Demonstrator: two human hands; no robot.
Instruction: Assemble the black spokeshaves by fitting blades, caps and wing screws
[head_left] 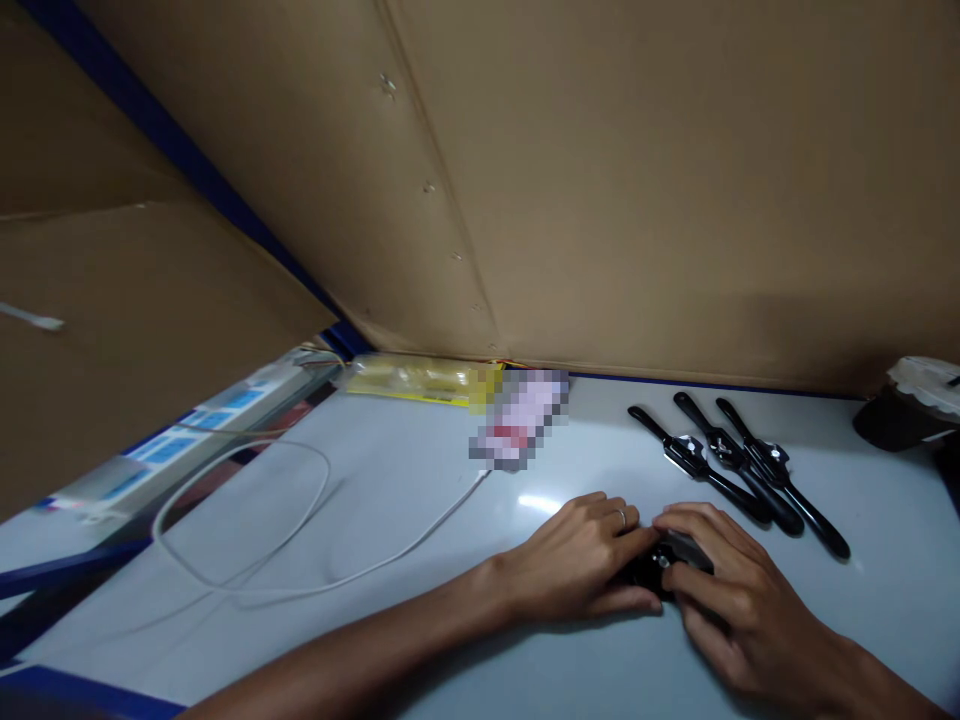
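Both hands meet over a black spokeshave [651, 570] low above or on the white table; its ends are hidden by my fingers. My left hand [589, 555], with a ring on one finger, closes round its left part. On the other side, my right hand [731, 590] grips the body, finger and thumb near a small bright screw. Three more black spokeshaves, one on the left [686, 452], one in the middle [726, 450] and one on the right [776, 462], lie side by side at a slant beyond my right hand.
A phone [521, 420], blurred out, lies behind my left hand with a white cable [405, 552] looping left. Behind it is a yellow package [420, 380]. A dark cup [896, 410] with a pale lid stands far right. Cardboard walls [637, 200] enclose the table.
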